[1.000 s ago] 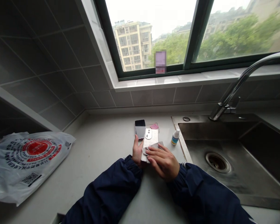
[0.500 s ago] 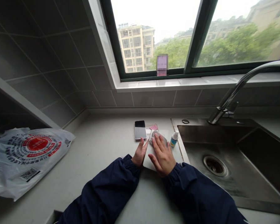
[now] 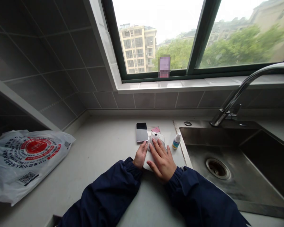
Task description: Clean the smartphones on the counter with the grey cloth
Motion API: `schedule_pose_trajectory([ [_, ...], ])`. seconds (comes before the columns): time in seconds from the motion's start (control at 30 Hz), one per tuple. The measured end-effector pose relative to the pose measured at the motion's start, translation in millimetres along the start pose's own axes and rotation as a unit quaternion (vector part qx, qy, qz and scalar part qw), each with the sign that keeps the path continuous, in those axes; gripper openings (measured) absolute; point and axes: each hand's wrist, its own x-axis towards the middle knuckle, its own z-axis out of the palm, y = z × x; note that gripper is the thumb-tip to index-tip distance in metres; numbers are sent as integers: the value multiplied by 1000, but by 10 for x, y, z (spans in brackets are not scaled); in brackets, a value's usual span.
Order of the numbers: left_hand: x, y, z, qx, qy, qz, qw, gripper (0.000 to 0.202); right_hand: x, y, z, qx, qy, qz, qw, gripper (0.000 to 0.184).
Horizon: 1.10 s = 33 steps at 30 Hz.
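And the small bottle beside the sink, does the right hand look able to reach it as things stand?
Probably yes: the bottle stands close to the right hand and nothing visible lies between them. This hand rests over the pale phone, though, so it would likely need lifting first.

Smooth-backed phone (image 3: 148,156), shiny metal faucet (image 3: 245,82)

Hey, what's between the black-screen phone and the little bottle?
In the head view, a clear case, a pink piece and the top of the white phone lie between the black-screen phone and the little bottle.
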Motion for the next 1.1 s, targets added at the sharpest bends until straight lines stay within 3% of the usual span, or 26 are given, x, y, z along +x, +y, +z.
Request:
schedule_pose_trajectory([
  [0.13,-4,3,-8,-42,1,-49,998,47,0,-45,-41,17,-3,-33,999,57],
  [0.3,2,26,-16,-38,-17,-75,996,79,-5,-73,-100,67,-3,-91,994,47],
  [0.53,32,59,-34,-23,12,-28,999,88,-21,-48,-113,183,49,-132,973,33],
  [0.63,29,67,-27,-29,8,-33,999,88,-14,-23,-102,183,88,-104,974,30],
  [0.73,30,62,-31,-34,-14,-29,999,87,1,3,-80,129,87,-52,987,29],
  [0.93,24,8,-30,-15,-66,-20,997,80,6,9,34,31,60,41,997,53],
  [1.1,-31,-32,39,-2,-106,-16,994,73,6,24,66,24,62,66,996,67],
])
